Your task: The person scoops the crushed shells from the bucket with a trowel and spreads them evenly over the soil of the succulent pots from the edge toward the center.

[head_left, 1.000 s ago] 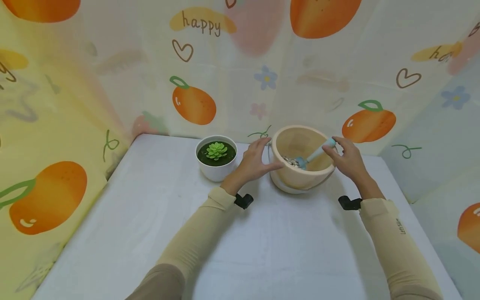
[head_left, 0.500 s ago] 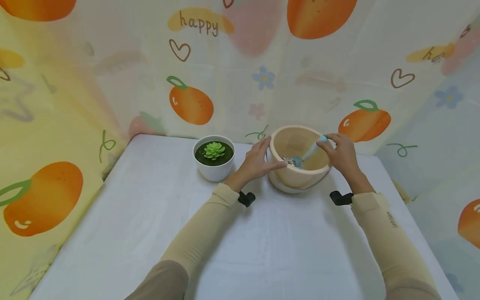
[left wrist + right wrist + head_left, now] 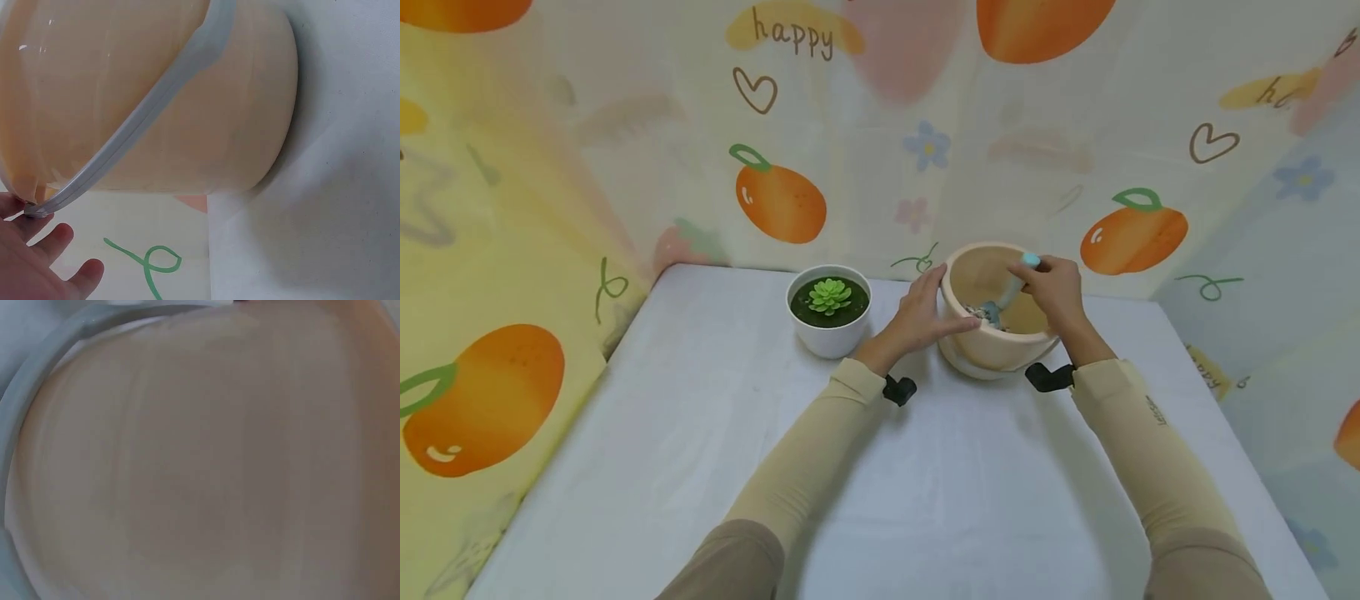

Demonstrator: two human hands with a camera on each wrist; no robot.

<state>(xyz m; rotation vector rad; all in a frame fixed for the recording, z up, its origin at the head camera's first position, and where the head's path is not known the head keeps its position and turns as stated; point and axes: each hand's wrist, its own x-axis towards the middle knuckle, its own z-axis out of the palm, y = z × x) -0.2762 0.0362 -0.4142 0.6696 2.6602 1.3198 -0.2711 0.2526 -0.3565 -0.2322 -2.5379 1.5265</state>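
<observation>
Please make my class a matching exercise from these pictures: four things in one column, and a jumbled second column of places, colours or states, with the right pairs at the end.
Things
1. Bucket
2. Tool
3. Plant
4. Left hand

Places, colours, states
A. Bright green, in a white pot
B. Touching the bucket's rim, on the side nearer the plant
C. Pale peach, with a grey handle
D. Light blue, held by the right hand, its lower end inside the bucket

Right pairs
1-C, 2-D, 3-A, 4-B

Potted plant (image 3: 829, 329) stands left of the bucket (image 3: 988, 352).
</observation>
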